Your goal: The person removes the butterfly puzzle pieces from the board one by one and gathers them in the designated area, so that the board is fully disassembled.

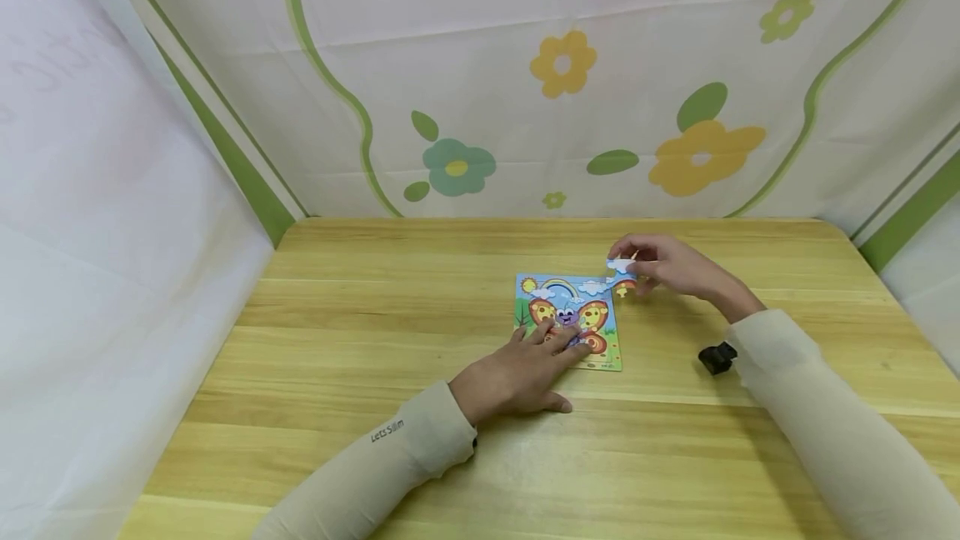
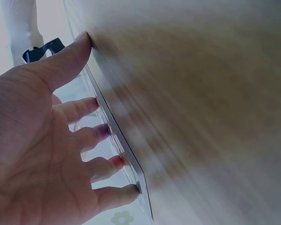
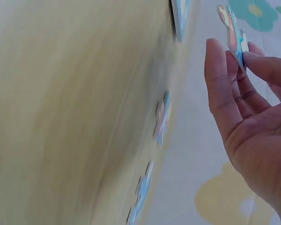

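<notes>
A square butterfly puzzle [image 1: 566, 290] lies flat on the wooden table, showing a purple-faced butterfly, a sun and a rainbow. My left hand [image 1: 528, 369] rests on its lower part with fingers spread and fairly straight, covering some of the picture. In the left wrist view the fingertips [image 2: 114, 161] press on the board's top, while the thumb reaches past its edge to the table. Just off the board's upper right corner, my right hand [image 1: 663, 265] pinches a puzzle piece [image 3: 233, 35] between thumb and fingers, raised above the table.
Two more loose puzzle pieces lie on the table in the right wrist view, one nearer the board [image 3: 162, 117] and a blue one [image 3: 141, 192] farther off. Behind the table [image 1: 337, 315] hangs a flowered white curtain [image 1: 487, 82]. A black device [image 1: 717, 358] sits at the right wrist.
</notes>
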The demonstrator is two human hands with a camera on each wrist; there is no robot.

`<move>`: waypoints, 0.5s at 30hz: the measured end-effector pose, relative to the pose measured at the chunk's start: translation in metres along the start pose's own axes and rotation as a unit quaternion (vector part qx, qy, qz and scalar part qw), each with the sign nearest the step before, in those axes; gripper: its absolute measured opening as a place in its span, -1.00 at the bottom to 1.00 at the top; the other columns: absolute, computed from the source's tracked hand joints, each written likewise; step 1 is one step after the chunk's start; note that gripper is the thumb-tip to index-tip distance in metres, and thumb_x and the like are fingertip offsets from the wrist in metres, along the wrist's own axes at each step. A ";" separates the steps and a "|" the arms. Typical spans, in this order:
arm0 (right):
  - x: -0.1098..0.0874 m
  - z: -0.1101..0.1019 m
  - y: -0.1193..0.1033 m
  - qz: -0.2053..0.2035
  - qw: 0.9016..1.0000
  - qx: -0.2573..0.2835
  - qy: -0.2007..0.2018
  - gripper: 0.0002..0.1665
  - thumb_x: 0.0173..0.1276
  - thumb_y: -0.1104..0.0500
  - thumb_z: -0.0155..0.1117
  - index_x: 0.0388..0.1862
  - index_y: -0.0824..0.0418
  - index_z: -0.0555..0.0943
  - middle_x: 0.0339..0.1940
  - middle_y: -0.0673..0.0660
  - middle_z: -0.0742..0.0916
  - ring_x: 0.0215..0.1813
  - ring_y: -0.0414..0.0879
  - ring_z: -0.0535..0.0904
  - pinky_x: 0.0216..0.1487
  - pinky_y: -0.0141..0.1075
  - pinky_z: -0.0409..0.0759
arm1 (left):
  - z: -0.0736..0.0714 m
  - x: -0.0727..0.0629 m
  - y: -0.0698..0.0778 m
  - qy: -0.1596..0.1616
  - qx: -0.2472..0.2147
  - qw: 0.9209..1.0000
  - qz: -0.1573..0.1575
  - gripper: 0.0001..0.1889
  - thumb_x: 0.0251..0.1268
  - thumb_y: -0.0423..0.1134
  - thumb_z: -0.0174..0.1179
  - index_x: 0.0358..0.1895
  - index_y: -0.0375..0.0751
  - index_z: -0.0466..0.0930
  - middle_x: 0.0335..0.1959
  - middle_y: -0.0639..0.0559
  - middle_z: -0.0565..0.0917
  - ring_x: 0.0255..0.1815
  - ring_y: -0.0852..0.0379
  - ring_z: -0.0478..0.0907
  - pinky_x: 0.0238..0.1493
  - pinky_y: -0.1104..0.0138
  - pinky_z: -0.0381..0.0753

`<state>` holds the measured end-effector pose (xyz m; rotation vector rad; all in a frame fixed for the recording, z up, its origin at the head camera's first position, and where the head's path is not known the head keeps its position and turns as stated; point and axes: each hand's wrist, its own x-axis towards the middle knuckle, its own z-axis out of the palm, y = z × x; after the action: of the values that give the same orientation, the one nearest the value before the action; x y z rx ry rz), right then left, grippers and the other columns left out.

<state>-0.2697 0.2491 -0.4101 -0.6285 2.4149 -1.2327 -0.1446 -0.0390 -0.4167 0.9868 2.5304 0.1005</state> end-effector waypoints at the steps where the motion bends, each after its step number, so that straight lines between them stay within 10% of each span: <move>1: -0.003 -0.003 0.001 0.002 1.000 0.005 0.004 -0.69 0.64 0.37 0.04 0.23 0.29 0.61 0.10 0.35 0.63 -0.14 0.06 0.68 -0.18 -0.09 0.82 | 0.000 0.000 0.000 0.000 0.002 1.000 0.000 -0.13 0.49 0.23 0.20 0.73 0.24 -0.01 0.77 0.10 -0.02 0.78 -0.13 -0.08 0.67 -0.17 0.13; 15: -0.045 -0.047 0.025 0.052 0.996 0.004 0.068 -0.64 0.67 0.31 0.05 0.34 0.39 0.51 0.15 0.36 0.57 -0.20 -0.07 0.72 -0.15 -0.12 0.82 | 0.000 -0.001 0.001 0.002 0.012 1.000 0.001 -0.13 0.49 0.23 0.20 0.73 0.23 -0.01 0.77 0.09 -0.02 0.78 -0.13 -0.09 0.66 -0.17 0.14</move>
<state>-0.2608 0.3171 -0.3999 -0.4217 2.5165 -1.2790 -0.1436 -0.0388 -0.4161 0.9979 2.5395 0.0723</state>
